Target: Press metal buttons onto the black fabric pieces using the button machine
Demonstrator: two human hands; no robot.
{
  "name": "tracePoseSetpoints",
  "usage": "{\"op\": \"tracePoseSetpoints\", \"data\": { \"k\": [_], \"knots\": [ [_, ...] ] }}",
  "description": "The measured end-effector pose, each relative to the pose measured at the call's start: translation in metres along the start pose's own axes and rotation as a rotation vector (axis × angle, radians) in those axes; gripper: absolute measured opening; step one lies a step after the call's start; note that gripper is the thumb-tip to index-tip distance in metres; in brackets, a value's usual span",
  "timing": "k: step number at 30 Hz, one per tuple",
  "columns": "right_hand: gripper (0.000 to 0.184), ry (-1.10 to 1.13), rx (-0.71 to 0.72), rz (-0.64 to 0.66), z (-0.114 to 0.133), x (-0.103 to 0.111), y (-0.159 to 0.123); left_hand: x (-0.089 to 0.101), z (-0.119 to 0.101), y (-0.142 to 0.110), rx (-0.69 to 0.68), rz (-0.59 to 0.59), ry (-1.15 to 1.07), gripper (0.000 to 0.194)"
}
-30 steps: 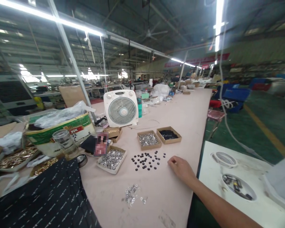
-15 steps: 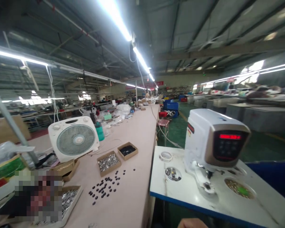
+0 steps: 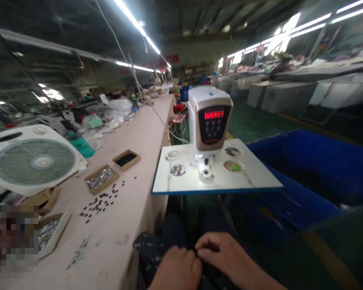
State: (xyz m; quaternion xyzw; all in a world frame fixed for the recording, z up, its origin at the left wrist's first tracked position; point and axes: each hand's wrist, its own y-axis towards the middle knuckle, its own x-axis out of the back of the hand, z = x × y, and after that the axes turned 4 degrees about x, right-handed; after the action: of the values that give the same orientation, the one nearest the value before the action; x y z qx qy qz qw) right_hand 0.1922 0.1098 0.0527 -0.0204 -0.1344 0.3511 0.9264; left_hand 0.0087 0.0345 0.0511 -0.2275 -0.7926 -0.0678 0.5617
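My left hand [image 3: 177,269] and my right hand [image 3: 224,254] meet low in front of me, both with fingers curled, pinching a dark patterned fabric [image 3: 149,250] that lies in my lap by the table edge. Straight ahead stands a white press machine [image 3: 210,123] with a red digital display, on a white plate [image 3: 254,177] with small round cups of parts. On the long pinkish table [image 3: 139,133] at my left lie loose black studs [image 3: 99,201] and a small heap of silver parts [image 3: 80,251].
A white box fan [image 3: 33,159] stands at the far left, with cardboard trays of silver parts [image 3: 102,178] and black parts [image 3: 126,159] beside it. A large blue bin [image 3: 305,161] sits to the right of the machine. Other worktables and people are far behind.
My view has swung right from the table to the press machine. My right hand left the black studs on the table and now joins my left hand on the dark fabric in my lap.
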Motion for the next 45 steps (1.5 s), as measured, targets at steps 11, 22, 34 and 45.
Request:
{"op": "tracePoseSetpoints", "data": {
  "k": [11, 22, 34, 45],
  "knots": [
    [0.029, 0.129, 0.097, -0.031, 0.017, -0.015, -0.038, 0.020, -0.018, -0.055, -0.180, -0.401, 0.305, 0.023],
    [0.038, 0.051, 0.206, 0.000, 0.029, -0.026, -0.040, 0.023, -0.018, -0.070, -0.240, -0.563, 0.150, 0.030],
    [0.047, -0.039, 0.241, 0.086, 0.022, -0.035, -0.041, 0.026, -0.013, -0.079, -0.185, -0.494, 0.090, 0.027],
    [0.031, -0.278, 0.340, 0.293, 0.034, -0.028, -0.034, 0.016, -0.009, -0.078, -0.025, -0.389, -0.148, 0.022]
  ]
}}
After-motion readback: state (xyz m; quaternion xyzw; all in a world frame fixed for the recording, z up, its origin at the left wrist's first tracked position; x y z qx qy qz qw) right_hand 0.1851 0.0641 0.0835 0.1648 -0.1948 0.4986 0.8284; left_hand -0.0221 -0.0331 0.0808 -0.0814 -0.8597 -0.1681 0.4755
